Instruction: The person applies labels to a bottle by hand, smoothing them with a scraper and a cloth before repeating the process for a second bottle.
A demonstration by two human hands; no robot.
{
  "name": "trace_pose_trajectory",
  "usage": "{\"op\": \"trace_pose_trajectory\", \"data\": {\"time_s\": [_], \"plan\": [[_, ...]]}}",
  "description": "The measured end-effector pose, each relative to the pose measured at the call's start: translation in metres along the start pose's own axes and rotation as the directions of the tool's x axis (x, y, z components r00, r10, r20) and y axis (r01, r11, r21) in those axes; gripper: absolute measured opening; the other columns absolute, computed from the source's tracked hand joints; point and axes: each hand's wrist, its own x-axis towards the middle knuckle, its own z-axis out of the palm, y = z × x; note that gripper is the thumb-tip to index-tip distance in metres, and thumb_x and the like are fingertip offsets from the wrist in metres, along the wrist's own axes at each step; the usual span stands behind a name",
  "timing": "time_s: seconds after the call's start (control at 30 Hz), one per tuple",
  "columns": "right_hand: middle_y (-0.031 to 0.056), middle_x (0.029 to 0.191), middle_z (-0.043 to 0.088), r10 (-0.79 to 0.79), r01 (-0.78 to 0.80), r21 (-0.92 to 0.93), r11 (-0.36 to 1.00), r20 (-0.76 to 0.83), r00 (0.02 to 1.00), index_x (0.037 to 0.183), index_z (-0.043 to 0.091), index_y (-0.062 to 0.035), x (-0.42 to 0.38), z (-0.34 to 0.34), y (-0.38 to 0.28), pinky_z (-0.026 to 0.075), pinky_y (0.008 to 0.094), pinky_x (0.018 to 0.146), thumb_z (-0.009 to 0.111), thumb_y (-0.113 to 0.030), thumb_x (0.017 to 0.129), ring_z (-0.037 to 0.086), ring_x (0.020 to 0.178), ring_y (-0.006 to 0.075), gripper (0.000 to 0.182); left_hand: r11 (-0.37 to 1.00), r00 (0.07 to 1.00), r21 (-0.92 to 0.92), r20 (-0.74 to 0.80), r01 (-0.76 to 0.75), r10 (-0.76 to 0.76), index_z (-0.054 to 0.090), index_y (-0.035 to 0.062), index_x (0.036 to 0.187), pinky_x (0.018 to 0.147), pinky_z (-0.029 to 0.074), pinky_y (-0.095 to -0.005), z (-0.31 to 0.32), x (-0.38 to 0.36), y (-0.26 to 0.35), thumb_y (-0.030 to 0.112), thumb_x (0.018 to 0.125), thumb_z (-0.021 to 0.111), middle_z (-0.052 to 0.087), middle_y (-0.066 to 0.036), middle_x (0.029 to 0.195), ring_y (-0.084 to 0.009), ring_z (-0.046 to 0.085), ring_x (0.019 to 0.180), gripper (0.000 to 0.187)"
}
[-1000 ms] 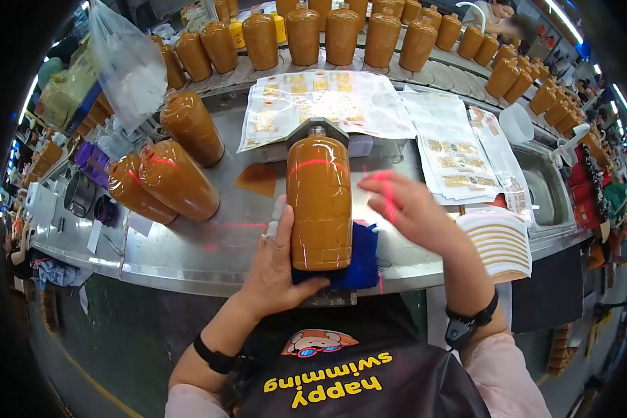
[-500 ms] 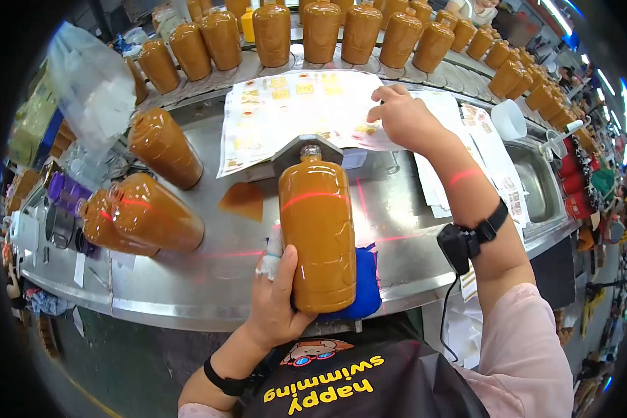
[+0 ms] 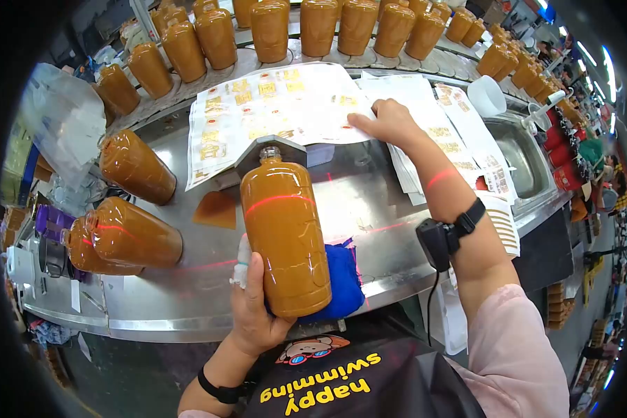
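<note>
My left hand [image 3: 253,310] grips the lower left side of a glossy brown bottle [image 3: 283,240], with a white wrap on one finger. The bottle leans with its clear neck in the notch of a dark grey angled rest [image 3: 247,164], and a red laser line crosses its shoulder. Beneath its lower right side lies a blue cloth [image 3: 343,282]. My right hand [image 3: 390,127] is at the right edge of a white sticker sheet [image 3: 258,104] with gold and red prints; its thumb presses on the sheet and the other fingers curl, partly hidden.
Three brown bottles [image 3: 138,167] lean at the left on the steel table [image 3: 223,285]. More bottles [image 3: 318,28] line a curved conveyor [image 3: 334,61] behind. Right stand further printed sheets [image 3: 453,150], a white cup [image 3: 486,96], a sink [image 3: 519,157] and stacked paper cups [image 3: 501,223].
My right hand has lowered to the sheet's right edge, its thumb now on the paper. The view has shifted, so the table and bottles appear further left. My left hand still holds the bottle.
</note>
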Motion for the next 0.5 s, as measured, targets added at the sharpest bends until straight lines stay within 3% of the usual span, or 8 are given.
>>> {"op": "trace_pose_trajectory", "data": {"time_s": [0.13,0.23,0.33,0.43,0.47,0.5], "plan": [[0.0212,0.086,0.07,0.097,-0.066,0.317,0.946,-0.083,0.992,0.084,0.071,0.0015,0.01,0.006,0.01,0.051,0.0416,0.08,0.064,-0.05,0.08,0.067,0.086,0.0349,0.052,1.0,1.0,-0.008,-0.009,-0.022,0.022,0.017,0.0033,0.152,0.109,0.032,-0.0524,0.002,0.002,-0.001,0.022,0.085,0.071,0.043,-0.028,0.143,-0.0474,0.044,0.13,0.089],[0.0155,0.08,0.067,0.218,-0.17,0.386,0.907,-0.082,0.973,0.085,0.068,0.0021,0.004,0.0,0.011,0.049,0.0337,0.071,0.067,-0.03,0.083,0.062,0.075,0.0214,0.032,0.997,0.998,0.024,-0.01,-0.068,0.068,0.014,0.0007,0.152,0.109,0.034,-0.0482,0.001,0.007,0.002,0.022,0.088,0.068,0.043,-0.026,0.143,-0.0418,0.047,0.129,0.086],[0.0208,0.088,0.07,0.151,-0.098,0.405,0.909,-0.102,0.983,0.084,0.072,-0.0015,-0.005,0.005,0.007,0.052,0.0393,0.08,0.065,-0.031,0.08,0.067,0.085,0.0345,0.031,0.996,0.996,0.029,0.034,-0.082,0.081,0.01,-0.0026,0.152,0.109,0.036,-0.0425,-0.002,0.011,0.009,0.023,0.092,0.064,0.039,-0.024,0.147,-0.0347,0.047,0.131,0.084],[0.01,0.079,0.067,0.033,0.112,0.346,0.932,-0.388,0.921,0.088,0.069,-0.0013,0.006,0.015,0.035,0.048,0.0328,0.071,0.068,-0.028,0.084,0.059,0.074,0.018,0.027,0.996,0.999,-0.071,0.01,-0.051,0.052,0.01,-0.0026,0.152,0.111,0.034,-0.0425,0.0,0.008,0.009,0.022,0.091,0.064,0.038,-0.023,0.147,-0.0333,0.045,0.133,0.085],[0.0057,0.078,0.063,0.067,0.06,0.459,0.886,-0.256,0.964,0.088,0.068,-0.0051,0.011,0.008,0.051,0.047,0.0342,0.067,0.068,-0.028,0.085,0.055,0.073,0.0154,0.023,0.991,1.0,-0.134,-0.001,-0.029,0.029,0.01,-0.0027,0.152,0.111,0.033,-0.0425,0.003,0.007,0.007,0.022,0.091,0.065,0.038,-0.023,0.147,-0.0328,0.045,0.133,0.086],[0.0015,0.079,0.058,0.2,-0.138,0.622,0.771,-0.031,0.979,0.09,0.066,-0.0086,0.0,-0.017,0.052,0.044,0.035,0.061,0.068,-0.028,0.083,0.052,0.074,0.0127,0.02,0.98,1.0,-0.201,-0.009,-0.01,0.008,0.01,-0.0028,0.152,0.112,0.032,-0.0425,0.007,0.005,0.007,0.023,0.091,0.065,0.038,-0.022,0.148,-0.0323,0.044,0.133,0.086]]}}
